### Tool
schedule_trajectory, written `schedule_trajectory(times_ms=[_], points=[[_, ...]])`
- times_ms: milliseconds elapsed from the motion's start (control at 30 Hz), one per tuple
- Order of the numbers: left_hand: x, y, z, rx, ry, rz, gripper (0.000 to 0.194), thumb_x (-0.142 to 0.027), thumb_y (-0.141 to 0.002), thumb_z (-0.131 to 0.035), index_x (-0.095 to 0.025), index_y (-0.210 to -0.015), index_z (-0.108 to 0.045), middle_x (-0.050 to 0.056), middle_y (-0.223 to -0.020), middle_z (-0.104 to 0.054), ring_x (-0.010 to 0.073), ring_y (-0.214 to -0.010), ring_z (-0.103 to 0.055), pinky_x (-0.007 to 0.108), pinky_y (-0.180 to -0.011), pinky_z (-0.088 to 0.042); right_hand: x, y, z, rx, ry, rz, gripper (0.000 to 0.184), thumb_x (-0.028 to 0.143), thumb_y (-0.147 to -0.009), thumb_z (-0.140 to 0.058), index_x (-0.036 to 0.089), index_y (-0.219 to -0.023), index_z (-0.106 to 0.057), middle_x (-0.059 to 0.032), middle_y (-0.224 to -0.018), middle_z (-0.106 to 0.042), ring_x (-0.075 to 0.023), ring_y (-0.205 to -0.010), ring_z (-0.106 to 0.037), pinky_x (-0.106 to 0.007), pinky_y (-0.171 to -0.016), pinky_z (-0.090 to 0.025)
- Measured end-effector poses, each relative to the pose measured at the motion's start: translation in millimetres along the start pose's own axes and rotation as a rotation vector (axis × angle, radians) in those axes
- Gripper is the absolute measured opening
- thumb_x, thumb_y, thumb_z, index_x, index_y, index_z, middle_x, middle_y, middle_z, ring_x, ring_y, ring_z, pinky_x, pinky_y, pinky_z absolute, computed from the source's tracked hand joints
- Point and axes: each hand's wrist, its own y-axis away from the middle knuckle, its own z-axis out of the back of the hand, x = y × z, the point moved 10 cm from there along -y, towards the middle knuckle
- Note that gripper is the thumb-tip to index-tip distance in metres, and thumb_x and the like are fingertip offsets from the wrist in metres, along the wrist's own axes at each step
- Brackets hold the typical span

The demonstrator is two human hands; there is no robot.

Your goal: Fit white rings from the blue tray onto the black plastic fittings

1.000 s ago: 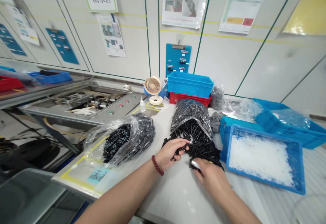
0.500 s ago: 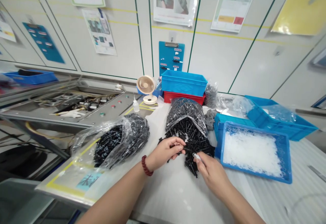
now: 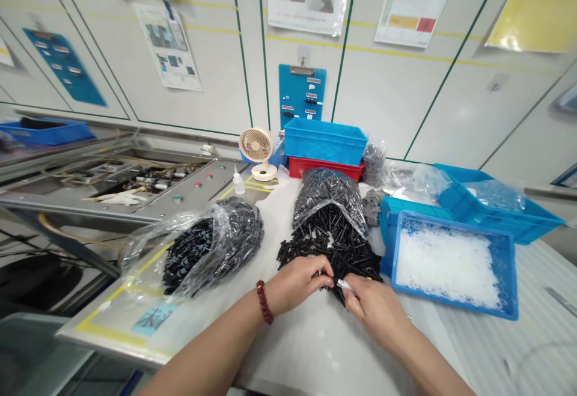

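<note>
My left hand (image 3: 298,283), with a beaded bracelet (image 3: 264,303) at the wrist, pinches a small black rod-shaped part (image 3: 335,279). Closed around a small whitish tubular piece (image 3: 344,285) is my right hand (image 3: 377,307). The two pieces meet end to end between my hands; whether one sits inside the other I cannot tell. Just beyond my fingers, a heap of black rod-shaped parts (image 3: 295,253) spills out of a clear plastic bag (image 3: 328,187). To the right, a blue tray (image 3: 455,306) holds many small translucent white pieces (image 3: 446,264).
Another clear bag (image 3: 241,228) of black parts lies at left. Behind stand a cream fan (image 3: 256,145), a dropper bottle (image 3: 238,182) and a blue bin (image 3: 324,142) on a red one (image 3: 297,166). Further blue bins (image 3: 532,219) sit at back right.
My left hand has drawn back from the heap with the black part, and both hands have come together. The black part and the whitish piece now meet.
</note>
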Motion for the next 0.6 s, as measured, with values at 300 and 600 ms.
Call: schedule_trajectory(times_ms=[300, 600], points=[[-3.3, 1.4, -9.7, 0.037, -0.051, -0.026, 0.006, -0.020, -0.083, -0.055, -0.017, -0.085, -0.060, -0.001, -0.072, -0.062, 0.0106, -0.062, -0.053, 0.018, -0.058, -0.036, -2.5, -1.0, -7.6, 0.002, 0.064, -0.025, 0.021, 0.028, -0.087, -0.041, 0.019, -0.075, -0.055, -0.0020, -0.070, -0.063, -0.0150, -0.063, -0.056, -0.026, -0.053, -0.018], [-3.9, -0.7, -5.8, 0.052, 0.029, -0.067, 0.015, -0.021, -0.087, -0.050, -0.019, -0.093, -0.064, 0.001, -0.080, -0.068, 0.0108, -0.062, -0.057, 0.018, -0.061, -0.040, 3.7, -1.6, -7.0, 0.027, -0.110, 0.052, 0.018, 0.019, -0.086, -0.038, 0.019, -0.084, -0.055, -0.0010, -0.078, -0.061, -0.0141, -0.071, -0.054, -0.023, -0.059, -0.026]])
